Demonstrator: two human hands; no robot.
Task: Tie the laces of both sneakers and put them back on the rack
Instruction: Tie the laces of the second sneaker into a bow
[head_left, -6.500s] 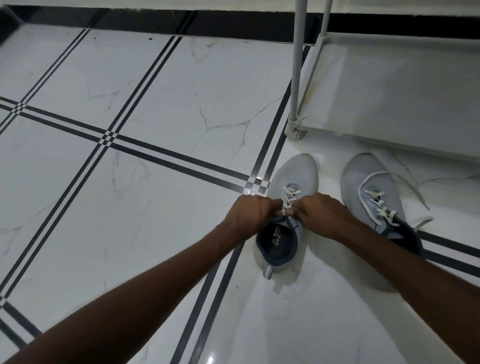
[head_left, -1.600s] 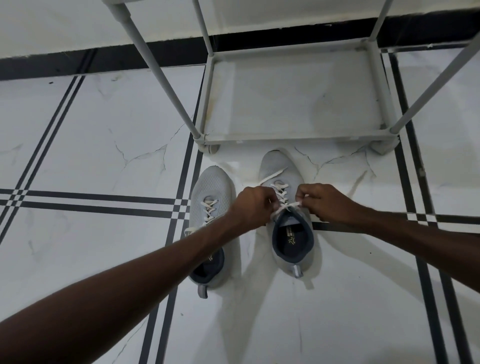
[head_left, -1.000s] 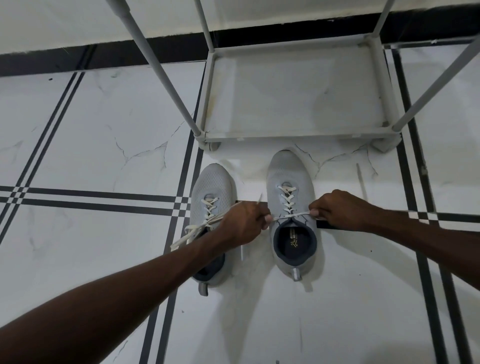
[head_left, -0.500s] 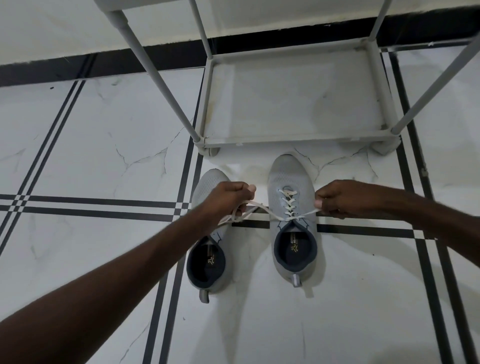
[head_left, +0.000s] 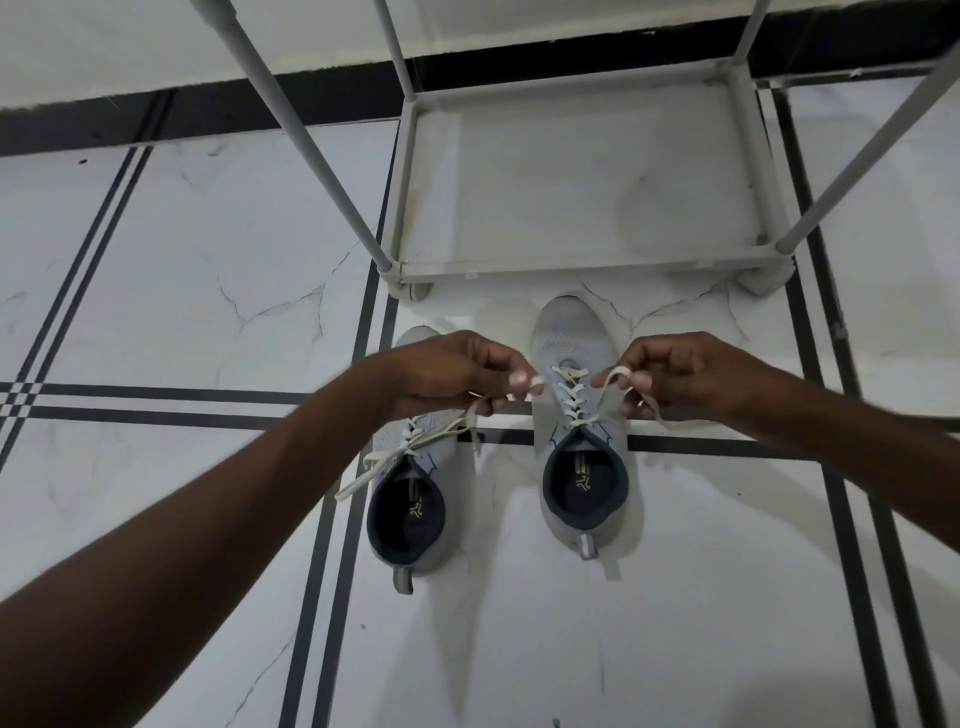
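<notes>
Two grey sneakers with dark blue linings stand side by side on the floor, toes toward the rack. Over the right sneaker both hands hold its white lace ends. My left hand pinches one lace end just left of the shoe's tongue. My right hand pinches the other end, bent into a loop, just right of it. The left sneaker has its toe hidden under my left hand, and its laces trail loosely off its left side. The grey rack stands right behind the shoes.
The rack's bottom shelf is bare, with slanted grey posts rising at its corners. White marble floor tiles with black stripe lines lie all around. A black skirting band runs along the wall behind.
Both hands have lifted the right sneaker's lace ends and come closer together. My right hand now holds its end folded into a loop. The view has tilted slightly.
</notes>
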